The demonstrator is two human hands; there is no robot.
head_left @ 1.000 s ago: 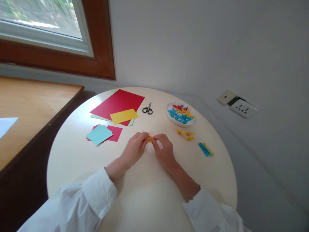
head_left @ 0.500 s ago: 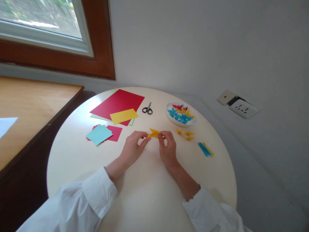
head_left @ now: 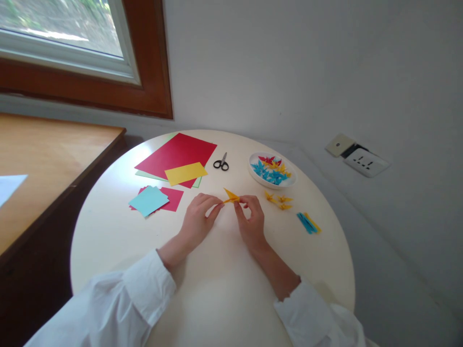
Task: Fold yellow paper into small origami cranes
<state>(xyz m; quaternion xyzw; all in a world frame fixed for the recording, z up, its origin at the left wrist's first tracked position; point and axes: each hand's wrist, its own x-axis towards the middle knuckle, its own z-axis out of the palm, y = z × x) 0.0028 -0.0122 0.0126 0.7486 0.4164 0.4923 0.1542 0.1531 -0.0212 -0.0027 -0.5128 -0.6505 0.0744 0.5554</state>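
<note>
Between my two hands a folded yellow origami crane (head_left: 231, 195) is held just above the white table, one pointed flap sticking up toward the back. My left hand (head_left: 203, 212) pinches its left tip between thumb and fingers. On the other end, my right hand (head_left: 251, 218) grips it with thumb and forefinger, hiding part of the paper. Several small finished yellow cranes (head_left: 279, 199) lie just right of my right hand. Behind them a white plate (head_left: 253, 180) holds red, yellow and blue folded cranes.
Black-handled scissors (head_left: 221, 163) lie at the back. Red sheets (head_left: 177, 154) with a yellow rectangle (head_left: 185, 173) on top are at the back left, and light-blue squares (head_left: 149, 201) nearer. Blue and yellow folded strips (head_left: 308, 223) lie right on the round table (head_left: 217, 289).
My left fingers now pinch the crane farther out at its left tip, and its upper flap stands a little higher and narrower. My right hand has barely shifted.
</note>
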